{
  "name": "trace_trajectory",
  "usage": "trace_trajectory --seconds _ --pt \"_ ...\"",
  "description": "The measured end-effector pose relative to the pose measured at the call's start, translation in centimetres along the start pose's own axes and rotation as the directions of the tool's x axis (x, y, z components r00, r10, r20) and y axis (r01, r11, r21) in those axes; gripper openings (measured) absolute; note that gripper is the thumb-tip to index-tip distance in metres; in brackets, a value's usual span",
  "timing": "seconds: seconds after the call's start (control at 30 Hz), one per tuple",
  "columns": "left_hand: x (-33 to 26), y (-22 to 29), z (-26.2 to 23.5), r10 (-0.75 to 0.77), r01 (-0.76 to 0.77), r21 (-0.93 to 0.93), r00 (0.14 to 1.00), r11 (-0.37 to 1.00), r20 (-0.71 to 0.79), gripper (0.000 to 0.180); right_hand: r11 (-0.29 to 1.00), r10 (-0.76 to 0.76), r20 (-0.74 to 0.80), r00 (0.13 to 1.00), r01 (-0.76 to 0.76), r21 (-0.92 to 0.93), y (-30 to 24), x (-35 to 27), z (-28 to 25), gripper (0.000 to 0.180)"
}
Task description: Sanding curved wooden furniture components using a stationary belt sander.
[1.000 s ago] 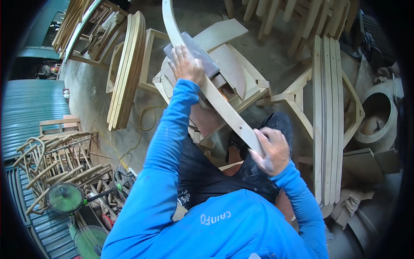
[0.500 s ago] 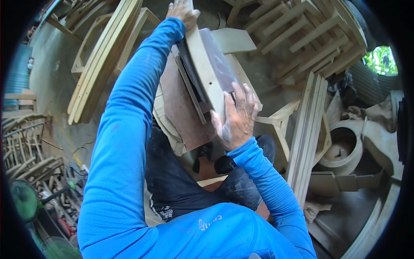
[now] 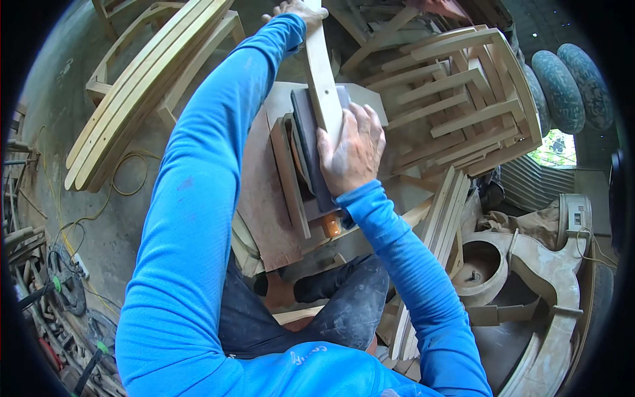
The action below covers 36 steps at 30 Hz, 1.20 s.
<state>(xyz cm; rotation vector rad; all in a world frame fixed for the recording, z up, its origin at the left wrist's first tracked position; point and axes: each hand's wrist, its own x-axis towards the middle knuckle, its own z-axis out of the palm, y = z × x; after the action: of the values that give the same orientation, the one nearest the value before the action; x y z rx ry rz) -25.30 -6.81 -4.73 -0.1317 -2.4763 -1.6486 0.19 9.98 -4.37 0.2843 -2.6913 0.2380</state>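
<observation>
Hands hold one long wooden slat (image 3: 322,73) that runs from near to far over a small wooden stand (image 3: 274,192). Left hand (image 3: 296,10) is closed around its far end. Right hand (image 3: 350,149) presses flat on the slat and a dark sanding block (image 3: 305,142). Pushing too hard could tip the stand, and the slat might slip and scrape his fingers.

Curved slat (image 3: 322,73): bare pale wood, unvarnished, matt, smooth-looking. Dark pad (image 3: 311,149) under the slat: grey, matt, material not discernible. Board (image 3: 264,198) left of the slat: raw reddish-brown wood, dull, rough at edges. Stacked chair frames (image 3: 456,99) right of the slat: unfinished light wood, matt. Sleeves (image 3: 192,218): blue stretch cloth, slight sheen. Floor (image 3: 79,218) left of the slat: grey, rough, dusty.
</observation>
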Motion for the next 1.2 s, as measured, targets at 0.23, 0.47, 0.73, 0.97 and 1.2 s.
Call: trace_trajectory --seconds 0.23,0.47,0.73,0.97,1.2 --pt "9.4 -7.2 1.4 -0.206 0.209 0.006 0.962 0.978 0.177 0.054 0.999 -0.007 -0.061 0.998 0.011 0.053 -1.8 6.9 3.8 0.059" --pt "6.8 -1.6 0.0 -0.030 -0.474 0.836 0.866 0.275 0.500 0.055 0.999 -0.035 -0.076 0.997 0.035 -0.007 -1.0 7.5 4.7 0.060" --pt "-4.0 3.5 1.6 -0.257 0.293 0.690 0.953 0.661 -0.159 0.091 0.997 -0.071 -0.062 0.996 0.071 -0.004 0.1 0.2 1.4 0.064" --pt "-19.3 7.7 2.9 -0.126 0.164 0.777 0.986 0.608 -0.109 0.093 0.994 -0.105 0.039 0.994 0.105 -0.009 1.6 -13.4 -5.8 0.068" --pt "-41.5 10.8 7.2 -0.089 0.055 0.612 0.996 0.789 0.024 0.109 0.907 0.114 0.473 0.874 -0.286 0.309 4.9 -33.7 -17.2 0.079"
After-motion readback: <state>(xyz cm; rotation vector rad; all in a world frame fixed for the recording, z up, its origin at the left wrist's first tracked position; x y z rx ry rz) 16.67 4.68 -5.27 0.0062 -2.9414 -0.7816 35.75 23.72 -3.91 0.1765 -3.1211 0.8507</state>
